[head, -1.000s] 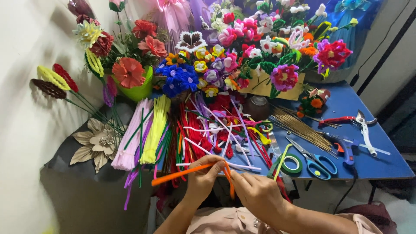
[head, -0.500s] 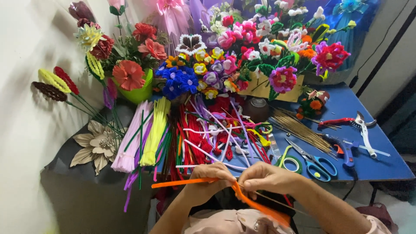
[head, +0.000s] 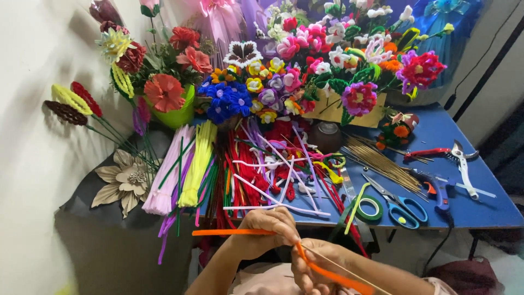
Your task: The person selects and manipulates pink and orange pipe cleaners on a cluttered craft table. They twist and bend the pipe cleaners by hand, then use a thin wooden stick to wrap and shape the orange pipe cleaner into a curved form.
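Note:
My left hand (head: 266, 230) pinches an orange pipe cleaner (head: 229, 232) whose free end sticks out to the left. My right hand (head: 318, 265) grips a thin wooden stick (head: 349, 269) with the same orange pipe cleaner lying along it toward the lower right. Both hands meet just below the front edge of the blue table (head: 480, 205). A heap of red, white and purple pipe cleaners (head: 273, 175) lies on the table right above my hands.
Bundles of pink and yellow pipe cleaners (head: 185, 166) lie at left. Finished pipe-cleaner flowers (head: 305, 71) crowd the back. Wooden sticks (head: 379, 161), blue scissors (head: 401, 205), green tape (head: 371, 208), a blue glue gun (head: 439, 191) and red pruning shears (head: 447, 155) lie at right.
My hands have come together and dropped slightly toward me. The orange pipe cleaner now runs level to the left and slants down right along the stick.

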